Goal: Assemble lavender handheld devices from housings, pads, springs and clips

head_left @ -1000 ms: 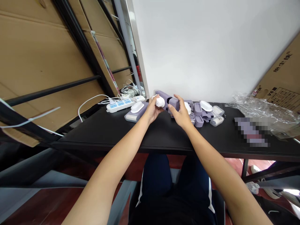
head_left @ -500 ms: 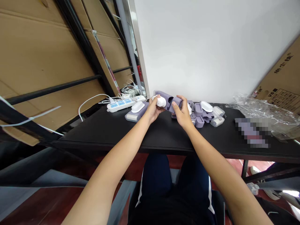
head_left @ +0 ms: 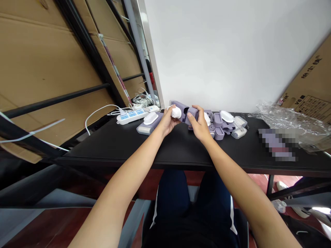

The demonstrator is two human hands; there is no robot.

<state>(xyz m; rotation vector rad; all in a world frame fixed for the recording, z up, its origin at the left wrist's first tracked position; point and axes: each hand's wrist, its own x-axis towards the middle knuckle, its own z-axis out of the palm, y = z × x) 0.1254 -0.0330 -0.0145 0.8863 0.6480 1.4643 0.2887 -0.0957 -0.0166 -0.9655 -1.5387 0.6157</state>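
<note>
Above the black table my left hand (head_left: 168, 120) is closed around a purple plastic housing (head_left: 183, 109) with a white, brush-like part (head_left: 176, 112) on its near side. My right hand (head_left: 198, 123) grips a smaller purple box-shaped piece (head_left: 191, 115) at the housing's right end. A dark opening shows between the two pieces; whether they are joined I cannot tell. Behind and right of my right hand lie several loose purple parts (head_left: 219, 133), clear-ended pieces (head_left: 239, 132), coiled springs and a white oval brush piece (head_left: 227, 116).
Left of my hands lies another purple unit (head_left: 144, 128) with a white top. Behind it sits a white power strip (head_left: 131, 116) with cables. Crumpled clear plastic (head_left: 292, 120) and a cardboard box (head_left: 307, 89) are at right. A white wall (head_left: 219, 51) backs the black table (head_left: 108, 141).
The smaller purple piece has turned slightly in my right hand and looks more upright against the housing. My left hand keeps its hold; the view has shifted a little.
</note>
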